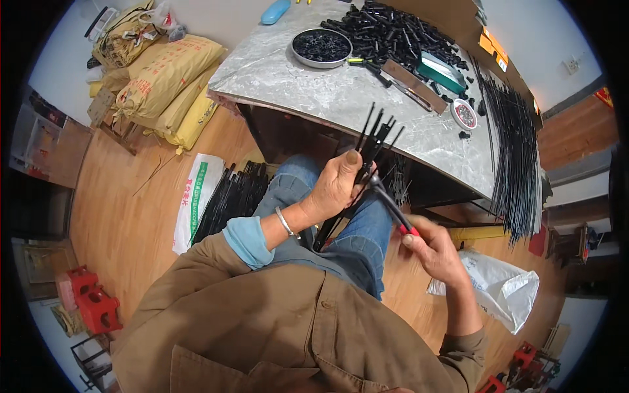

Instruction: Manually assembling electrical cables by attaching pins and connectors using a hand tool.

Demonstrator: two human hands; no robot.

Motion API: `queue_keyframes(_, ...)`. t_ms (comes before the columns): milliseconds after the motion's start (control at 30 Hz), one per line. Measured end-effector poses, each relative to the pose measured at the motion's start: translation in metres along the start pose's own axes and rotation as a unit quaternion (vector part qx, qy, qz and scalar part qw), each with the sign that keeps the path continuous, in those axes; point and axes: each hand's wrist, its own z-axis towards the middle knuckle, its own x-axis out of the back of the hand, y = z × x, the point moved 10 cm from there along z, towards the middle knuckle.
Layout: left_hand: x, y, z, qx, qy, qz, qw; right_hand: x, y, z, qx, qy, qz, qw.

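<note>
Left hand (333,188) has its grip around black rods (375,141), right hand (434,249) around a red-and-black tool (392,207)

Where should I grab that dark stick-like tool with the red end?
Probably by the red end, coming from the right, where the right hand has it. The dark shaft slants that way, while its other end sits close to the left hand and its black rods.
</note>
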Motion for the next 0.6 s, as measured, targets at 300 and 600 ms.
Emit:
queue_keyframes(300,-0.003,0.004,-0.005,-0.018,-0.010,0.049,0.999,-0.079,0.034,-0.034,-0.268,-0.279,0.367,0.846)
queue_keyframes(600,-0.004,0.007,-0.006,0.011,-0.059,0.001,0.998,-0.101,0.034,-0.053,-0.344,-0.188,0.539,0.745)
